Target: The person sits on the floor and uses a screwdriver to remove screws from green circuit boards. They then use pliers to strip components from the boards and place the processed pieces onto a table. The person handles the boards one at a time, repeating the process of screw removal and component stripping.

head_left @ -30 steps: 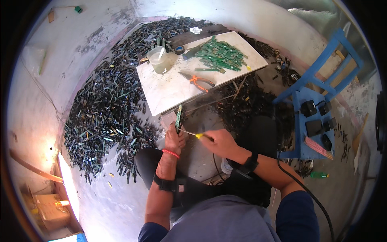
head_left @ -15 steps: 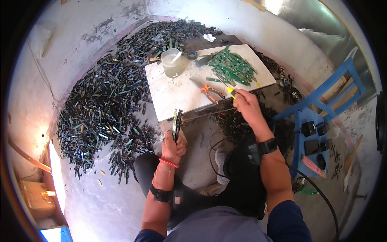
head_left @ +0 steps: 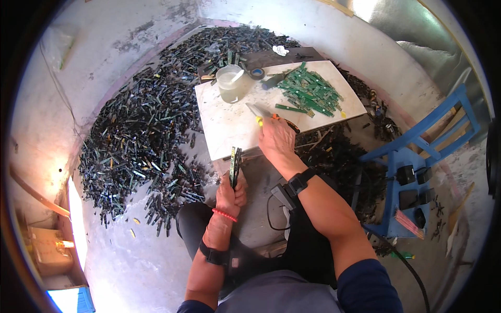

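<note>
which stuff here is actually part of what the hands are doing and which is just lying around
In use: left hand gripping green circuit strips; right hand on the yellow-handled tool; green strip pile; white board.

Lying about: plastic cup, tape roll, blue chair.

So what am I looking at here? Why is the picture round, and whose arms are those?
No machine here: a person wears a wide fisheye camera on the head, looking down, so the picture bends at its rim and the forearms enter from below. The left hand holds a narrow green circuit board upright. The right hand rests on a white slab beside a yellow-handled tool; whether it grips the tool is hard to tell. On the slab also lie a pile of green boards, a plastic cup and a tape roll. A dark heap of scrap pieces covers the floor, and a blue chair stands at the right.
</note>
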Demonstrator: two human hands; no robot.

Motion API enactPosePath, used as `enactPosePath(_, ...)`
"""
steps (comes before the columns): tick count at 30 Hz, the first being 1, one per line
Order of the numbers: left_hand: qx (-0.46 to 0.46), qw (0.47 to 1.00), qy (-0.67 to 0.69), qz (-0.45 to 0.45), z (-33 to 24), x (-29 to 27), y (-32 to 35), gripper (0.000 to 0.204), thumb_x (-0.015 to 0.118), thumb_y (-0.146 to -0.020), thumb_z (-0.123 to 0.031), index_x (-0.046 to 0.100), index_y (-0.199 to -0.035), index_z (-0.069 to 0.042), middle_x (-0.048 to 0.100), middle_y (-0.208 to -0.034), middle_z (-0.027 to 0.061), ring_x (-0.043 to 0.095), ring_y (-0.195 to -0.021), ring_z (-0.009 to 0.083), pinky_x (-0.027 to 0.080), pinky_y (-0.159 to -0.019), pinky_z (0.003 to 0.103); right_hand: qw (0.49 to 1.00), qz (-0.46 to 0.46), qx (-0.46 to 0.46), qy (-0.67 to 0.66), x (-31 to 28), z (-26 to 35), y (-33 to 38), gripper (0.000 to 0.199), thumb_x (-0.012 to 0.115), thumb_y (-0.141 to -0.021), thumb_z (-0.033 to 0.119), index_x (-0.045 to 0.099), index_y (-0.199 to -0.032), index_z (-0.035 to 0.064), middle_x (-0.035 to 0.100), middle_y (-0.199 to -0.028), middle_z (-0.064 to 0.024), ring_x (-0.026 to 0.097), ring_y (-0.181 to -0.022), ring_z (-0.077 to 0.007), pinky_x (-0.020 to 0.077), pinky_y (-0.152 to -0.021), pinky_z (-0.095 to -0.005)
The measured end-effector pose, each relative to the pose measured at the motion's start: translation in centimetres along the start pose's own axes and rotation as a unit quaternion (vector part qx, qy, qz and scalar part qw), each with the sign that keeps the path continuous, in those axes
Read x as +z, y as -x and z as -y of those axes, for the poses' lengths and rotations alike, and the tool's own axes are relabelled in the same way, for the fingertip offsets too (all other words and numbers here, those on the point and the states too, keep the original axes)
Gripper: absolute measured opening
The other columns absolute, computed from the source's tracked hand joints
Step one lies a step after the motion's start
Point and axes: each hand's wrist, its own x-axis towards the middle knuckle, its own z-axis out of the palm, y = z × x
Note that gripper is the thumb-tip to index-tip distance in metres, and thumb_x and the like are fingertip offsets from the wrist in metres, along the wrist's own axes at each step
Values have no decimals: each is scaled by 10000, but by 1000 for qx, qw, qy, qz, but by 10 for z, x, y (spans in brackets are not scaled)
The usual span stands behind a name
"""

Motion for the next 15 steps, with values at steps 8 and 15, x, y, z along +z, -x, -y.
enactPosePath(8,42,997,-46,-40,4,-1,1,513,311,-904,-542,351,-576,-149,264,-449,-30,202,-328,103,172,-329,250,906,304,137,-261,-54,31,36,495,546,-809,493,574,-693,12,603,-708,-177,598,-688,-337,469,-616,-416)
enactPosePath(15,116,984,-130,-24,28,-2,-23,449,320,-913,-547,434,-700,-169,332,-490,-32,260,-352,91,185,-336,241,947,248,84,-184,-35,46,73,535,514,-830,492,578,-649,-7,581,-616,-230,596,-606,-394,475,-558,-464)
